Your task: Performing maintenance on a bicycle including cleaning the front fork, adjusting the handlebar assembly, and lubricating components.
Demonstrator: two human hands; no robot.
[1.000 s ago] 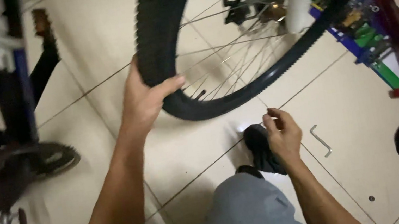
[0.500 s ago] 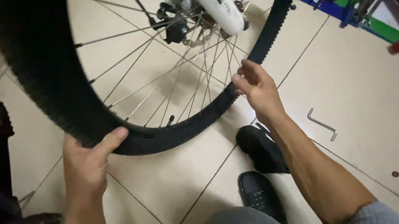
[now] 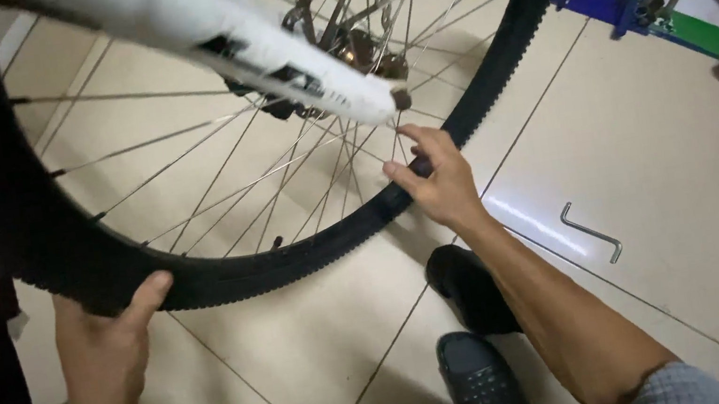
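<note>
I have both hands on the bicycle wheel [image 3: 183, 162], which hangs in front of me above the tiled floor [image 3: 655, 148], held in the white fork [image 3: 259, 36]. My left hand [image 3: 106, 349] has its grip closed around the bottom of the black tyre [image 3: 228, 274], with the thumb lying over the tread and the fingers hidden underneath. My right hand [image 3: 438, 185] is at the rim further along to the right, the thumb and fingertips pinched together on the inner edge of the tyre, near the spokes [image 3: 278, 167]. As I judge it, the work is in the middle: the tyre sits all around the rim as far as I can see, and the wheel is in the fork, so what remains looks like checking or seating the tyre edge; I cannot tell if it is finished. The tyre is matt rubber with small knobs, the spokes are thin bright metal, and the brake disc [image 3: 339, 1] is a flat steel ring with holes. A bent hex key [image 3: 590, 232] lies on the glossy tiles, well apart from my black shoes [image 3: 473, 327].
</note>
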